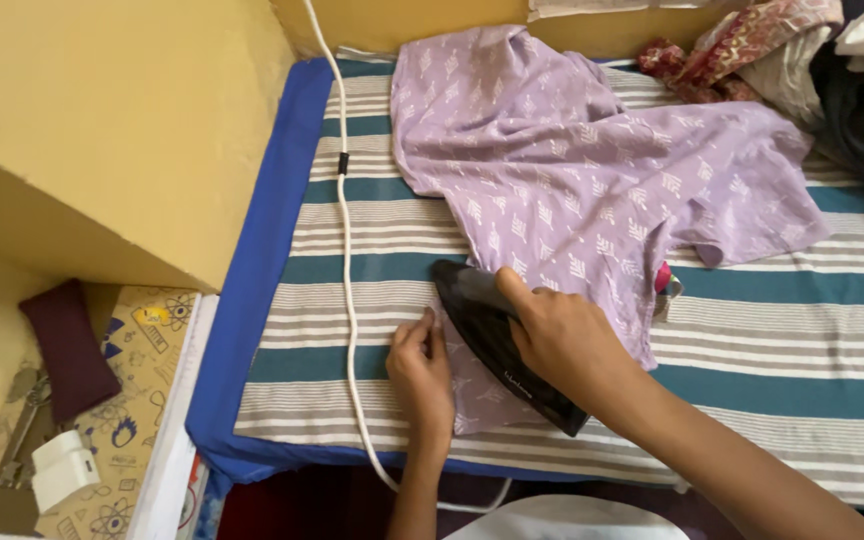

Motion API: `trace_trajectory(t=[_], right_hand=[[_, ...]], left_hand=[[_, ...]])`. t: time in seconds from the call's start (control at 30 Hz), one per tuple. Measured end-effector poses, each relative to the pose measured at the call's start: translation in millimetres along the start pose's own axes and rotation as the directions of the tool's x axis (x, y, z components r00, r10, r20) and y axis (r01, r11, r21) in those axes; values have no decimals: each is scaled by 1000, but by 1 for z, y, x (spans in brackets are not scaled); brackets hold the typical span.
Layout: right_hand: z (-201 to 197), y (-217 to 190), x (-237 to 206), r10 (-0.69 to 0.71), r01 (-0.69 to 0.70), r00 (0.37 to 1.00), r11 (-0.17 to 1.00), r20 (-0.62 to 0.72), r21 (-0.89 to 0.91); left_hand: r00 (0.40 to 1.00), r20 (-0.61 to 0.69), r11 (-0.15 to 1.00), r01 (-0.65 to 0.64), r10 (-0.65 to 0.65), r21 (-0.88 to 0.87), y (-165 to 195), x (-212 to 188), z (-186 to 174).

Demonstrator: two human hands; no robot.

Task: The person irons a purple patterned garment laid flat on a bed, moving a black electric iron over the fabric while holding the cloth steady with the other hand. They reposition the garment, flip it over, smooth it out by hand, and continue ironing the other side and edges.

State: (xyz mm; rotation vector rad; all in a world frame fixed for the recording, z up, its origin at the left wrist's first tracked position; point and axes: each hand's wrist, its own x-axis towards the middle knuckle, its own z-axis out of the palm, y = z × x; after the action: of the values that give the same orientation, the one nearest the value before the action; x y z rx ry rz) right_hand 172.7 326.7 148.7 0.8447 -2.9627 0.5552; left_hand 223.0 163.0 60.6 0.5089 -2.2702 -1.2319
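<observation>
Black electric iron (504, 345) pressed on the lilac printed cotton garment (592, 180), at the lower centre of the frame.

The right hand (564, 340) is closed around the iron's handle on top; the iron looks heavy, rigid and hot underneath. The left hand (422, 368) lies flat with fingers together, pinning the thin, soft, easily wrinkled hem on the striped cloth (802, 350), beside the white cord (347, 260).

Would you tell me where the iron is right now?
In the head view, the black iron sits low at centre on the lilac garment, gripped by the right hand, with the left hand just beside it.
</observation>
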Motion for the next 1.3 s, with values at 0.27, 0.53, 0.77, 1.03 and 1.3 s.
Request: trace_trajectory(t=[0.27,0.53,0.77,1.03,1.3], right_hand=[[-28,14,-89,146,-145,975,989,165,-16],[-24,10,-91,186,-175,965,982,185,-73],[-13,5,-40,6,-5,998,1000,61,-18],[-36,20,-69,-141,115,966,985,216,128],[-27,5,-60,-37,33,992,999,124,39]], left_hand=[[999,5,999,51,-51,7,-7,1,6],[925,245,957,277,-289,82,-3,-14,-13],[927,277,959,203,-253,196,6,-69,-37],[922,263,950,308,-284,-56,-6,-83,-42],[947,295,859,252,-125,-445,-20,-110,-35]])
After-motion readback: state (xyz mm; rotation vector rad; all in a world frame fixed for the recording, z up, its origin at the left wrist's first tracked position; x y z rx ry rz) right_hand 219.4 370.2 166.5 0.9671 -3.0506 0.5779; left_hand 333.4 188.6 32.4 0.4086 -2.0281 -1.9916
